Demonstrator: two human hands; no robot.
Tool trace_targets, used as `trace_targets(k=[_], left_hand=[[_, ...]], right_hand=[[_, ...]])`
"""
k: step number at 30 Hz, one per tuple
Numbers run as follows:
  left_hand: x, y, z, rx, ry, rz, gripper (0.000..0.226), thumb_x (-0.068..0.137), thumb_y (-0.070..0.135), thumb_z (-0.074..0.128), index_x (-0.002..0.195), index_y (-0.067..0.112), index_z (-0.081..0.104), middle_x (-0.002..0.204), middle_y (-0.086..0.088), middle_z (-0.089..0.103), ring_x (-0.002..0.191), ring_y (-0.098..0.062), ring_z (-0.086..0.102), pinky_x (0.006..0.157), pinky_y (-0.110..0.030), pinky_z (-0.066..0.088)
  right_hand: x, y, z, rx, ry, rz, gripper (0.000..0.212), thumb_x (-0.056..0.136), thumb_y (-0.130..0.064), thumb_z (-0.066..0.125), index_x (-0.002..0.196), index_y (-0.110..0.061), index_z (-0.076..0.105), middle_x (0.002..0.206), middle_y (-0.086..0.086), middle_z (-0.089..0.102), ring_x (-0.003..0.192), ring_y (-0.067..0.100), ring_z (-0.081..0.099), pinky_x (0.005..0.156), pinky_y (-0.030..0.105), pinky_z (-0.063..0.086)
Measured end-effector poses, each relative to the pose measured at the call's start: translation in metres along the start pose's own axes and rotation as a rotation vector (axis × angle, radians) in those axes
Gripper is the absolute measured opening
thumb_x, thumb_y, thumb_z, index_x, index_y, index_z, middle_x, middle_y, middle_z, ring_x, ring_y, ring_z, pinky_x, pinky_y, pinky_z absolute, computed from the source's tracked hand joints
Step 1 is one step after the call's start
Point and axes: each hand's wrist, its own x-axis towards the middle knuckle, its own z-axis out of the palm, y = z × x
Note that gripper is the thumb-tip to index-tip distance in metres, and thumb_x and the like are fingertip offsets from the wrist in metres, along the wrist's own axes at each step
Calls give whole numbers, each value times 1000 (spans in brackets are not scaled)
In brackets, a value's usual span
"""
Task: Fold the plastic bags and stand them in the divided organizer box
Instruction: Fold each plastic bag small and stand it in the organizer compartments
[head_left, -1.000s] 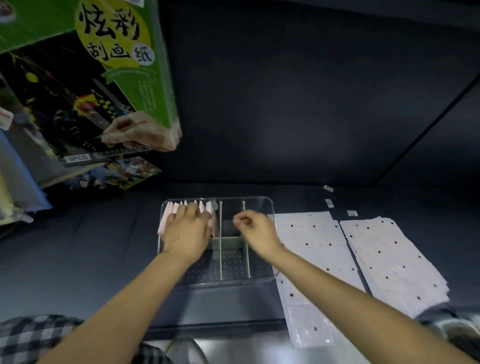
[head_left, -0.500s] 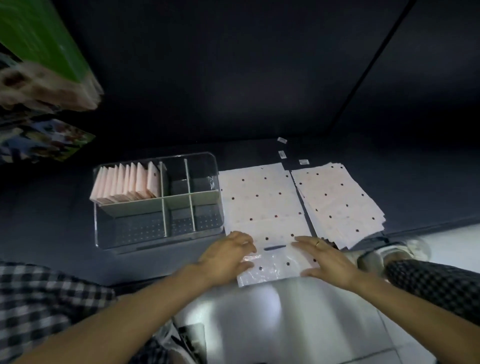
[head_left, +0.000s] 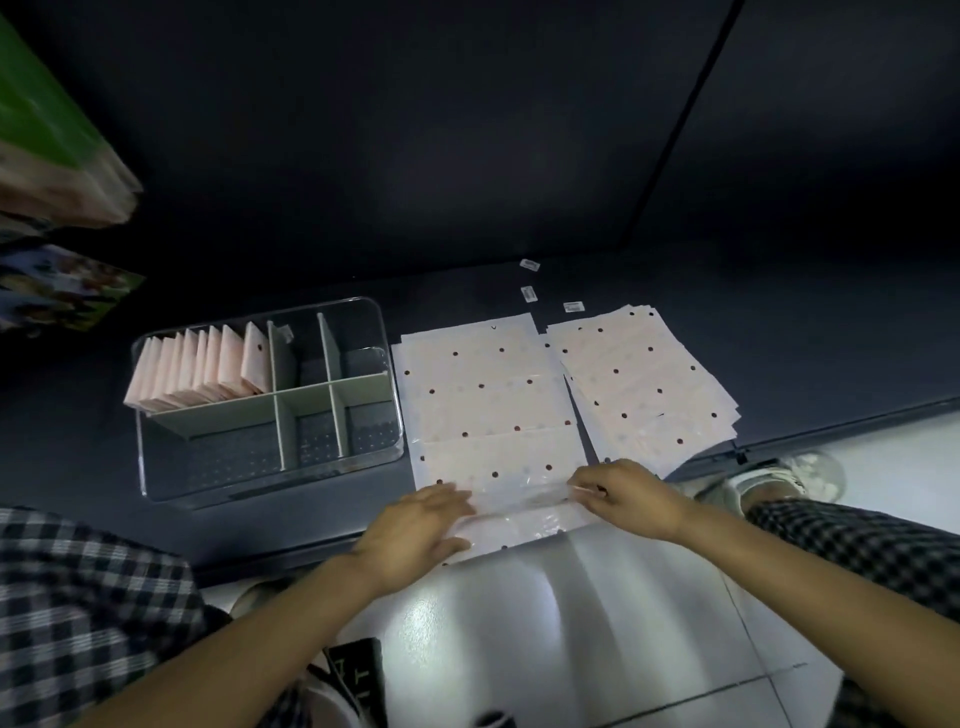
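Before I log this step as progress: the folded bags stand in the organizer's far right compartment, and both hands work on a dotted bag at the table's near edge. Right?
Not quite. The head view shows the folded bags standing in the far left compartment of the organizer; the right ones look empty. The rest holds: the left hand and right hand work on a dotted bag at the table's near edge.
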Motion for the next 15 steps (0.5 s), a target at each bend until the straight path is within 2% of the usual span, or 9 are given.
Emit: trace_targets(k=[1,2,3,5,7,9,11,13,15], left_hand=[[1,2,-7,-32,3,-28,35,96,40,47,127,26,52,132,5,55,126,-15,46,99,-26,39],[2,4,-16,-94,15,-56,27,96,36,48,118,24,58,108,5,64,107,-16,57,85,-27,44],[3,6,-25,-189,40,-78,19,95,32,51,108,22,61,88,5,63,89,-17,60,73,-26,43],[8,10,-48,-372,127,-90,8,93,28,56,94,21,61,74,2,60,73,-19,58,65,-27,40],[14,12,-69,-426,282,-98,7,93,25,57,98,21,59,85,5,63,75,-16,57,69,-25,40],[17,15,-82,-339,541,-115,21,93,21,57,114,20,57,105,11,60,89,-7,52,79,-20,38],[20,17,-87,-214,757,-55,29,91,15,60,120,14,57,119,6,57,106,-9,49,93,-15,32],[24,19,-83,-126,785,36,31,89,11,62,120,9,59,128,-2,56,122,-17,47,107,-25,32],[31,18,-68,-51,704,97,34,86,11,66,120,9,61,132,-7,56,126,-24,48,110,-37,33]], right_hand=[[2,-3,-9,76,-11,6,11,92,-18,53,88,-24,61,78,-11,61,69,5,51,67,20,40],[5,-6,-19,151,-20,19,18,89,-15,56,80,-30,57,72,-14,57,64,2,48,62,16,38],[8,-10,-30,236,-27,36,22,86,-12,59,77,-33,55,71,-15,55,64,1,47,60,13,36],[15,-15,-54,411,-14,55,20,84,-9,61,80,-28,58,74,-16,59,65,-3,51,60,11,37],[28,-17,-73,548,44,58,10,86,-7,61,86,-17,61,79,-16,63,70,-4,56,64,9,40],[46,-16,-87,569,146,70,6,87,-9,62,90,-14,60,88,-12,62,81,0,57,75,8,40],[67,-14,-91,557,220,97,6,88,-10,62,93,-12,59,92,-11,59,86,2,55,81,8,39],[91,-11,-90,568,256,147,6,88,-11,61,94,-8,60,95,-3,59,89,13,55,80,20,42],[114,-7,-85,541,300,217,6,89,-11,61,94,-11,59,96,-2,57,92,17,53,72,23,40]])
